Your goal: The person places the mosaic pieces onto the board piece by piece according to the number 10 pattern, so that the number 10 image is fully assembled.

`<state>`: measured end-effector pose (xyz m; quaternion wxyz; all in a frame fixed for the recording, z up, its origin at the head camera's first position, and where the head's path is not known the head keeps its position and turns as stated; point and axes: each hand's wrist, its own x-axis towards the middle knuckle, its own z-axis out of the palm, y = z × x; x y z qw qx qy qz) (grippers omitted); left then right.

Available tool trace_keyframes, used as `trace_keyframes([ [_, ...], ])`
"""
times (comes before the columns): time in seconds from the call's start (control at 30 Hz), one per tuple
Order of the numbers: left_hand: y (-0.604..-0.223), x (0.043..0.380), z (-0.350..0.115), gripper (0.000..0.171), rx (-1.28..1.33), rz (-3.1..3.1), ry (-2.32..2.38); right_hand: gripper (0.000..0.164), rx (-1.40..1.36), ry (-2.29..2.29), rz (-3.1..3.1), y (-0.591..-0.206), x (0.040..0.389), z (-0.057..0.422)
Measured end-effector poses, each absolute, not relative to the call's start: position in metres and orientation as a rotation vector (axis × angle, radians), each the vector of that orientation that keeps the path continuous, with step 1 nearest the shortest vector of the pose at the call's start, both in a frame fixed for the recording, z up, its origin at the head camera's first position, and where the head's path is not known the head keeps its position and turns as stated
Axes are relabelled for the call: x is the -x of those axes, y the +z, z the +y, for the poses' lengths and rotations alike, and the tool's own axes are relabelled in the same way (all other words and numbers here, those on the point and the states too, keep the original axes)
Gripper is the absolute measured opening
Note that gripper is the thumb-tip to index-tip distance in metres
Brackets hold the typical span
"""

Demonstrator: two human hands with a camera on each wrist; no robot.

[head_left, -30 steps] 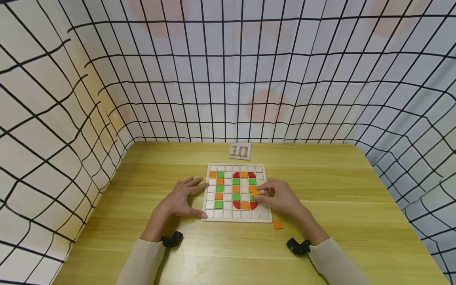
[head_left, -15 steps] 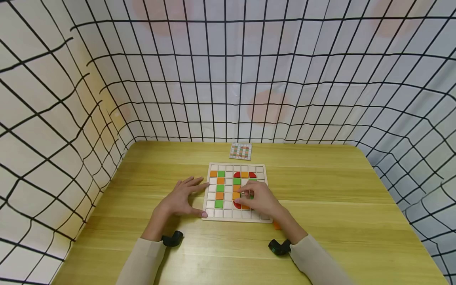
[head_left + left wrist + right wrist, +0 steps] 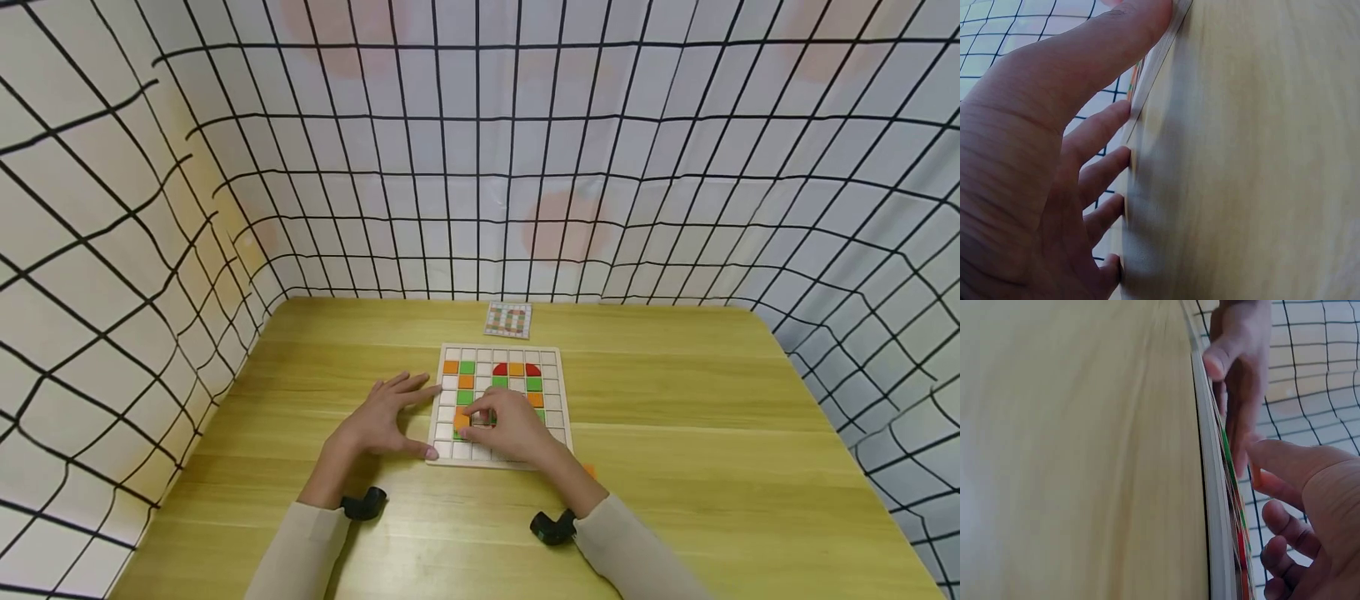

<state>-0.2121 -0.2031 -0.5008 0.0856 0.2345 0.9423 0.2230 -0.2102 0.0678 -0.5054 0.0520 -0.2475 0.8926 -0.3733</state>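
A light wooden grid board [image 3: 548, 357] lies on the table with orange, green [image 3: 467, 367] and red curved [image 3: 500, 369] tiles in its cells. My right hand [image 3: 517, 423] pinches an orange square tile [image 3: 461, 419] between thumb and fingers, over the lower part of the left tile column. Along the board's left edge, my left hand [image 3: 377, 421] is spread, its thumb near the lower left corner. In the left wrist view its fingers [image 3: 1107, 169] extend by the board's side. The right hand covers several cells in the head view.
A small printed pattern card [image 3: 507, 320] lies behind the board. Another orange tile [image 3: 590, 471] sits by the board's lower right corner, partly hidden by the right forearm. Black-lined white sheeting [image 3: 450, 150] rises around the wooden table [image 3: 675, 400].
My right hand has carried the orange tile leftward across the board, from the right tile column to the left one. The left hand has stayed in place.
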Motion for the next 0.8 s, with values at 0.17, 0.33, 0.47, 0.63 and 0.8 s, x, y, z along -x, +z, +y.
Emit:
trace_keyframes([
  [0.17,-0.501,0.211,-0.204,0.105,-0.692,2.799,0.674,0.029,0.798,-1.073,2.725,-0.509,0.207,0.055],
  [0.33,-0.501,0.211,-0.204,0.105,-0.681,2.796,0.694,0.027,0.852,-1.058,2.770,-0.511,0.206,0.049],
  [0.47,-0.501,0.212,-0.204,0.105,-0.680,2.797,0.690,0.028,0.858,-1.023,2.812,-0.511,0.206,0.046],
  [0.63,-0.500,0.211,-0.204,0.105,-0.690,2.791,0.696,0.027,0.853,-0.969,2.842,-0.512,0.204,0.040],
  [0.8,-0.500,0.211,-0.204,0.104,-0.699,2.792,0.705,0.028,0.815,-0.938,2.855,-0.512,0.203,0.037],
])
